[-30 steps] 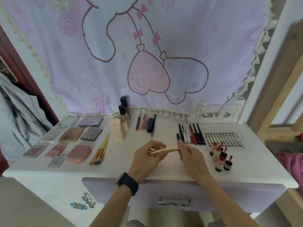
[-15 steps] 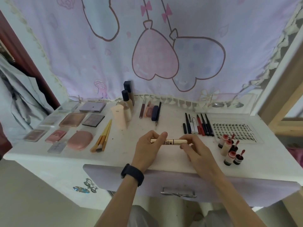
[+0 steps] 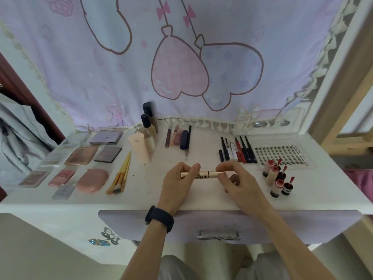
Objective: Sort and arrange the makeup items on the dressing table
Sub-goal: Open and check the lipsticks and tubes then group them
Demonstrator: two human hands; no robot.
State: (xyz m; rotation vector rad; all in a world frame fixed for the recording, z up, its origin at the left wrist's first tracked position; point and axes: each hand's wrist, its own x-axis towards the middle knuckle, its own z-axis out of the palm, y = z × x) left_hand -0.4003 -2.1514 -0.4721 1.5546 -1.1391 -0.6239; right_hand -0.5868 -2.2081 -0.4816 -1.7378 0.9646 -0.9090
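**Item:** gold tube (image 3: 210, 174), slim, one piece, cap on.

**Position:** held just above the front middle of the white surface (image 3: 153, 190), not resting on it.

**Hold:** left hand (image 3: 177, 186) wraps the left end, thumb over the top and fingers (image 3: 182, 168) curled behind. Right hand (image 3: 242, 186) pinches the right end between thumb and bent fingers (image 3: 226, 165). Both hands are closed on the tube and neither is free.

**Axis:** the long axis runs left to right, level, across the person's front.

**Relation to sorted groups:** the row of slim pens (image 3: 238, 150) lies just beyond the right hand, and each pen runs front to back. The lip tubes and pencil (image 3: 178, 136) at back centre lie beyond the left hand, also running front to back. Judgement: wherever it goes, the tube probably needs a quarter turn to match. The right hand is nearer the pen row.

**Writing:**
- Black print on the tube beside the left thumb starts "ma" over "Can". The rest is hidden or too small to read.
- The lash tray (image 3: 282, 154) has sideways lettering on its right edge that looks like "XOYO".
- Nothing is legible on the palettes.
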